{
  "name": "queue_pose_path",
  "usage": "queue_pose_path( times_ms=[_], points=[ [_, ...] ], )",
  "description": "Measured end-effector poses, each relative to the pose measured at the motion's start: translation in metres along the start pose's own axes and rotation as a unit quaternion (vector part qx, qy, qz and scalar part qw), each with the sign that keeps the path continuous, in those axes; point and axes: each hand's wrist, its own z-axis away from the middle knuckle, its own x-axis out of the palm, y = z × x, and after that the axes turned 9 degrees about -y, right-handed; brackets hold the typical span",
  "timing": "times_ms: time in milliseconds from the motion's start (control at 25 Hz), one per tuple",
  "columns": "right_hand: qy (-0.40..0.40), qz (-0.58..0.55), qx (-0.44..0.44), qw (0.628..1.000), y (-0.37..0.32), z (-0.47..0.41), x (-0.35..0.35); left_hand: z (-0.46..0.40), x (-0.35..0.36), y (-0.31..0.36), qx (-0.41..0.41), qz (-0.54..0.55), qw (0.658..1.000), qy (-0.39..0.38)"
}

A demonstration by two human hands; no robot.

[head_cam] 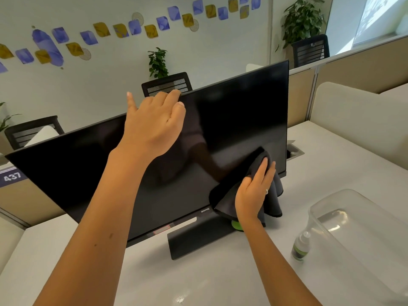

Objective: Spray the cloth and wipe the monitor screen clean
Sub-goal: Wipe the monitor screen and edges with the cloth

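An office wall (110, 69) with blue and yellow decals runs behind a pale worktop (198, 279), with mesh-backed chairs (167, 83) and potted plants (157, 62) past the far edge.

The left hand (154, 124) reaches up and forward from a long, nearly straight forearm. Its fingers (174, 94) curl over the top edge of the monitor (231, 111) while the thumb sticks up and apart (a light steadying hold on the bezel, not a clamp).

The right hand (254, 191) sits lower and to the right, palm toward the screen, fingers laid flat and close together. They press the dark cloth (231, 195) against the lower right part of the screen. The cloth bunches under the palm, and loose folds hang down past the monitor's bottom edge toward the stand (198, 239).

The monitor stands on the worktop with its long axis running left to right, appearing tilted in this wide view, left end lower. Its black screen faces the person.

A small spray bottle (300, 247) stands upright on the worktop to the near right. It is just beside a clear plastic bin (362, 246). Something green (236, 225) peeks out beneath the right wrist; what it is cannot be told.
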Motion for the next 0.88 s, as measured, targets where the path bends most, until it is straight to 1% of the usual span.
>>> queue_pose_path(
  times_ms=[80, 200, 280, 400, 480, 560, 640, 720, 880],
  points=[
    [0.012, -0.008, 0.01, 1.0, 0.001, -0.017, -0.002, 0.001, -0.001, -0.001, -0.004, -0.007, 1.0, -0.008],
    [0.015, 0.003, -0.014, 1.0, -0.013, -0.022, -0.002, -0.001, -0.001, 0.0, -0.008, -0.017, 1.0, -0.013],
    [0.008, 0.035, -0.057, 0.998, -0.026, -0.013, 0.0, -0.002, 0.0, 0.0, -0.011, -0.023, 1.0, -0.01],
    [-0.027, 0.098, -0.139, 0.985, -0.037, 0.014, 0.007, -0.003, 0.004, 0.001, -0.019, -0.037, 0.999, -0.01],
    [-0.055, 0.117, -0.185, 0.974, -0.032, 0.034, 0.014, -0.003, 0.007, 0.001, -0.026, -0.052, 0.998, -0.014],
    [-0.078, 0.124, -0.211, 0.966, -0.018, 0.048, 0.018, -0.004, 0.008, 0.003, -0.033, -0.066, 0.997, -0.021],
    [-0.095, 0.131, -0.2, 0.966, -0.003, 0.055, 0.018, -0.006, 0.012, 0.007, -0.026, -0.078, 0.997, -0.013],
    [-0.098, 0.141, -0.164, 0.971, 0.008, 0.055, 0.015, -0.006, 0.019, 0.013, -0.002, -0.09, 0.996, 0.016],
    [-0.071, 0.134, -0.086, 0.985, 0.017, 0.036, 0.004, -0.01, 0.031, 0.028, 0.031, -0.103, 0.993, 0.049]
  ],
)
